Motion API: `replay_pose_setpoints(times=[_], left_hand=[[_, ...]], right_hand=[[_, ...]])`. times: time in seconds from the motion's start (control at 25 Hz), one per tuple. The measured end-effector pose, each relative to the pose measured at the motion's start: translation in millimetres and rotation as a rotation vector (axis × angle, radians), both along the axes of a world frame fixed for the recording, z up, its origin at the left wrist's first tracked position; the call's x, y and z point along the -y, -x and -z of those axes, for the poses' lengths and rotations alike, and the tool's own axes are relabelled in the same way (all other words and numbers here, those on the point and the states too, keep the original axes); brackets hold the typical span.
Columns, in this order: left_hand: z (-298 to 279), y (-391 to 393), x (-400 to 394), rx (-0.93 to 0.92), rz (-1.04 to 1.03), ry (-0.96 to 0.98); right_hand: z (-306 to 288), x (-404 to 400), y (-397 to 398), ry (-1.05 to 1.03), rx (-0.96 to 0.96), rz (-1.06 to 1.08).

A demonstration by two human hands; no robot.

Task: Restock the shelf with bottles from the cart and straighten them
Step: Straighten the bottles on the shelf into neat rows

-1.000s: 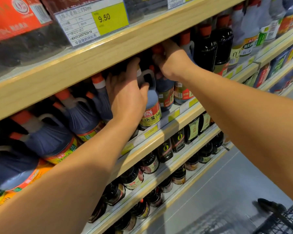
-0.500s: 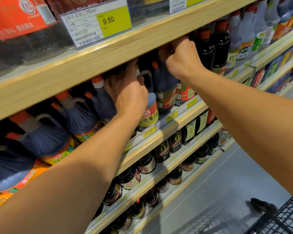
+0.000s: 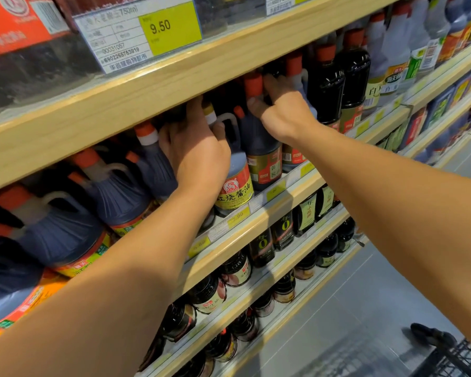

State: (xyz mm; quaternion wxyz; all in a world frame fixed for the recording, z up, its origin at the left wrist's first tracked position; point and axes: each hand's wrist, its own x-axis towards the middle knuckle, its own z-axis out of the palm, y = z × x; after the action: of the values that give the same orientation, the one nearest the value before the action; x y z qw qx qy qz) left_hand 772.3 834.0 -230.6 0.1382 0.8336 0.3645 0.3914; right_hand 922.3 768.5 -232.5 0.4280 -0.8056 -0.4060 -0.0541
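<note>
Dark plastic jugs of soy sauce fill the wooden shelf (image 3: 256, 221), likely heavy and smooth, best taken by neck or moulded handle. Left hand (image 3: 199, 153) curls around the yellow-labelled jug (image 3: 235, 183) at the shelf's near edge; right hand (image 3: 283, 112) closes on the red-capped bottle (image 3: 259, 137) just right of it. Headroom is tight. A cart (image 3: 457, 360) corner shows bottom right on grey floor.

Yellow price tag (image 3: 172, 28) on upper shelf edge reads "9.50"; its white part shows "750ml", "0031057" and barcode no. "6902265763919". Jug label (image 3: 235, 193), red and yellow, reads "红烧酱油". Dark small bottles (image 3: 284, 227) one shelf down carry a big "0". White-bottle label (image 3: 373, 89) at right shows "白". Other tags too blurred.
</note>
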Motion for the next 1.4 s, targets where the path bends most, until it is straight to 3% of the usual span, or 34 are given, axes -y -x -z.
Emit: replay_pose_setpoints(times=[0.24, 0.44, 0.56, 0.76, 0.92, 1.12, 1.28, 1.4], left_hand=[[-2.0, -1.4, 0.2, 0.008, -0.019, 0.028], [-2.4, -1.9, -1.1, -0.001, -0.011, 0.027], [2.2, -0.2, -3.1, 0.019, 0.001, -0.002], [4.9, 14.1, -4.2, -0.091, 0.047, -0.106], [-0.9, 23.3, 0.5, -0.205, 0.086, -0.100], [-12.4, 64.0, 9.7, -0.216, 0.035, -0.129], [-11.3, 96.7, -11.2, -0.171, 0.013, -0.147], [-14.6, 87.8, -28.1, -0.182, -0.024, -0.011]], right_hand=[[-13.8, 15.5, -6.4, -0.072, -0.351, -0.202], [-10.3, 13.3, -13.2, -0.044, -0.383, -0.218], [-2.1, -1.7, -8.2, -0.047, -0.318, -0.169], [9.2, -1.3, 3.8, 0.045, -0.021, -0.075], [13.9, 26.1, 27.4, 0.030, -0.033, 0.011], [8.6, 38.9, 78.9, -0.098, 0.162, -0.034], [-2.5, 12.3, 107.5, 0.099, 0.223, 0.024], [2.3, -4.4, 112.6, 0.152, 0.146, 0.077]])
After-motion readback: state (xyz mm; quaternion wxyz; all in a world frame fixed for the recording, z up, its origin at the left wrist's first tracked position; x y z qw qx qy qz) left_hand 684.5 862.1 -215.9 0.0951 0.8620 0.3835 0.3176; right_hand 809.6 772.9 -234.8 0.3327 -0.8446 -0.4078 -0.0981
